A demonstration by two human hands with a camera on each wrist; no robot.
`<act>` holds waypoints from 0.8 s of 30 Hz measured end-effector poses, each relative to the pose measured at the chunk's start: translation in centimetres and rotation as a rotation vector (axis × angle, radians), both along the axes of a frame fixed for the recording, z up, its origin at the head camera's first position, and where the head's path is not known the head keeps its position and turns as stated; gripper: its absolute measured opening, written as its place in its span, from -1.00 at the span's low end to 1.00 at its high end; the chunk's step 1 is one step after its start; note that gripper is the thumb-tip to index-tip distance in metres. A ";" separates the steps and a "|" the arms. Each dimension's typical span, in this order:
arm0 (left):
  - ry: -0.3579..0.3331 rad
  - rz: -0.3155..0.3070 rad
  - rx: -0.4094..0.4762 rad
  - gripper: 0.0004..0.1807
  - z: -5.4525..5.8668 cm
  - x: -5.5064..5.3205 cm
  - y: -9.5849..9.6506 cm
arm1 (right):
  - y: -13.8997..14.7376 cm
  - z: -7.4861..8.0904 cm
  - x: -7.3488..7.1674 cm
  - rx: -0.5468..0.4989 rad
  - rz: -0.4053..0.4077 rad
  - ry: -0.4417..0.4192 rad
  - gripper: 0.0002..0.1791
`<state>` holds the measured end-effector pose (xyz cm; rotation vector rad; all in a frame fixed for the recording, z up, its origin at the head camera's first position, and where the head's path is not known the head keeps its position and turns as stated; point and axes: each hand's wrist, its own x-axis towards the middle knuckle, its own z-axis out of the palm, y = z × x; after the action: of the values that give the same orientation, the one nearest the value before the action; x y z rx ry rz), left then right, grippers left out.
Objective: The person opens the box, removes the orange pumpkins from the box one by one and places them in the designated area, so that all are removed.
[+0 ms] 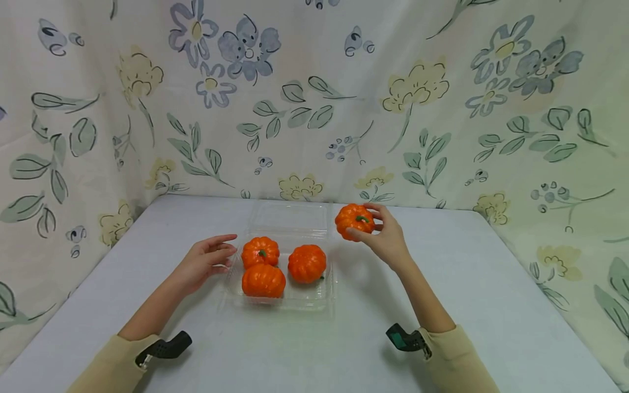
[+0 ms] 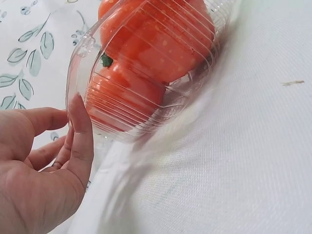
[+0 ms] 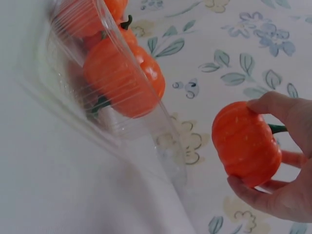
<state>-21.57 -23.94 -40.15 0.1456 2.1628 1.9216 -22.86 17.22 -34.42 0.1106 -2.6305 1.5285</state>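
My right hand (image 1: 390, 243) holds a small orange pumpkin (image 1: 350, 219) with a green stem above the table, thumb on one side and fingers on the other. In the right wrist view, the pumpkin (image 3: 246, 146) hangs apart from the clear plastic container (image 3: 168, 156). That clamshell container (image 1: 307, 303) stands with its lid folded back and holds three more pumpkins: one at back left (image 1: 260, 251), one at front left (image 1: 263, 281) and one on the right (image 1: 307, 264). At its left wall is my left hand (image 1: 203, 265), fingers loosely extended, a fingertip (image 2: 78, 105) at the rim.
The container's transparent lid (image 1: 290, 218) lies toward the back of the white table (image 1: 432, 262). Behind the table hangs a flower-patterned curtain (image 1: 304, 158), which also runs along both sides. Each forearm carries a black wrist camera (image 1: 169, 346) near the sleeve cuff.
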 end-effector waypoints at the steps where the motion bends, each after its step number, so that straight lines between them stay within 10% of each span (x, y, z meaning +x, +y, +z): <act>1: 0.001 0.000 0.000 -0.31 0.0 0.0 0.0 | 0.1 -0.1 -0.1 -0.002 -0.004 -0.004 -0.19; 24: 0.004 -0.001 0.000 -0.32 0.1 0.1 0.0 | 2.7 -3.5 -2.2 -0.004 -0.058 -0.048 -0.21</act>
<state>-21.44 -23.95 -40.04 0.1507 2.1648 1.9221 -25.09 19.95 -37.95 -0.0023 -2.6420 1.5368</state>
